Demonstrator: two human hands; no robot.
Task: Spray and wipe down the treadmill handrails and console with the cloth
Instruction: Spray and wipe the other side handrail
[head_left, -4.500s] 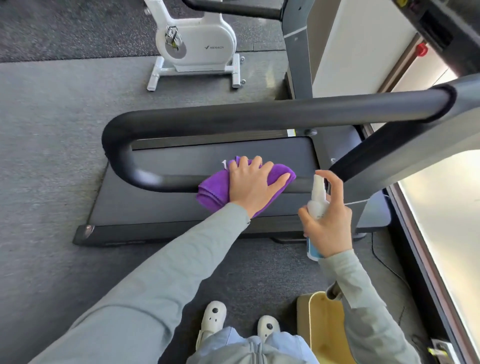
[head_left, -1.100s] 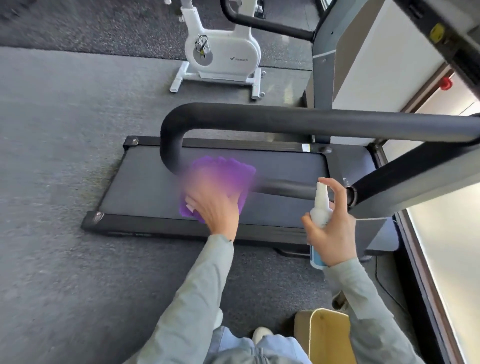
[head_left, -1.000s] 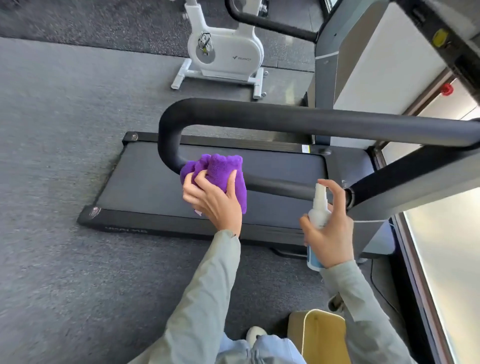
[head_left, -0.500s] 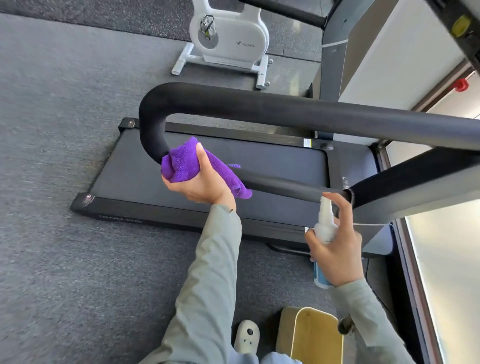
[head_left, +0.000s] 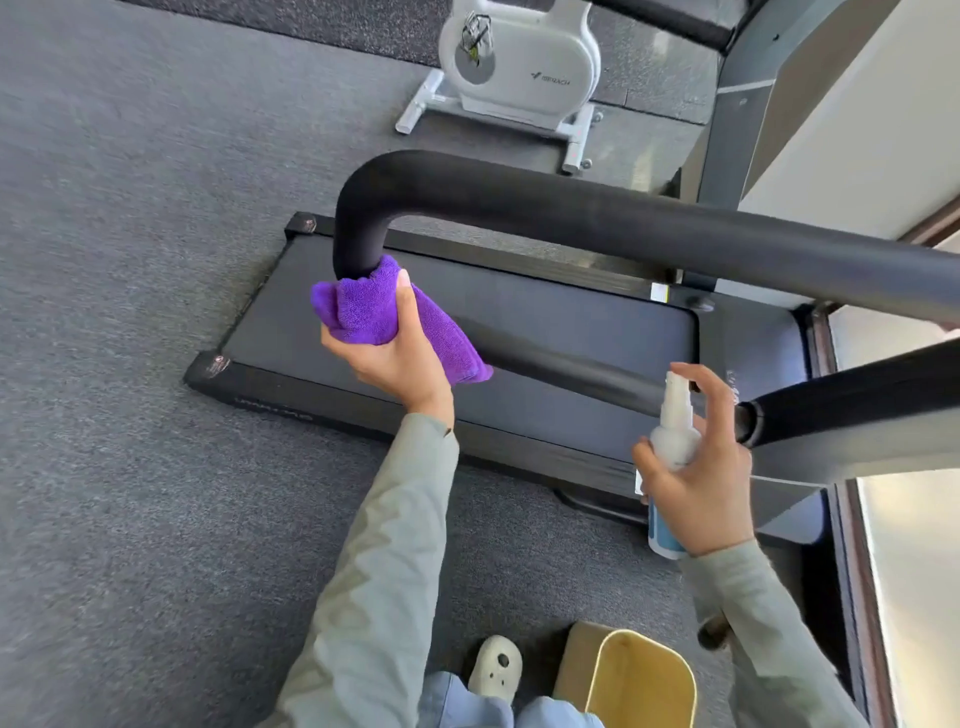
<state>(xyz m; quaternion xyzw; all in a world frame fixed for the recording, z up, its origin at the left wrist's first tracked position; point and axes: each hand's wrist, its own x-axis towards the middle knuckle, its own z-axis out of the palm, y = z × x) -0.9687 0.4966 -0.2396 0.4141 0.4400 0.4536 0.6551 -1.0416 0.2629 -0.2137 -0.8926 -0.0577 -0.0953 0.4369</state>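
cloth (head_left: 382, 312): purple terry, fuzzy, matt | handrail (head_left: 597, 213) above cloth: black, matt, foam-like, smooth | deck (head_left: 545, 332) under handrail: black, matt belt, frame faintly glossy | bottle (head_left: 672, 447) right of cloth: translucent plastic, smooth | floor (head_left: 130, 260): grey, rough, carpet-like | bike (head_left: 519, 57) beyond handrail: white glossy plastic | bin (head_left: 641, 680): yellow, smooth

Purple microfibre cloth (head_left: 374, 312) is wrapping the black padded treadmill handrail (head_left: 571, 208) bend; white spray bottle (head_left: 672, 447) is sitting rightward; white exercise bike (head_left: 519, 67) is standing behind.
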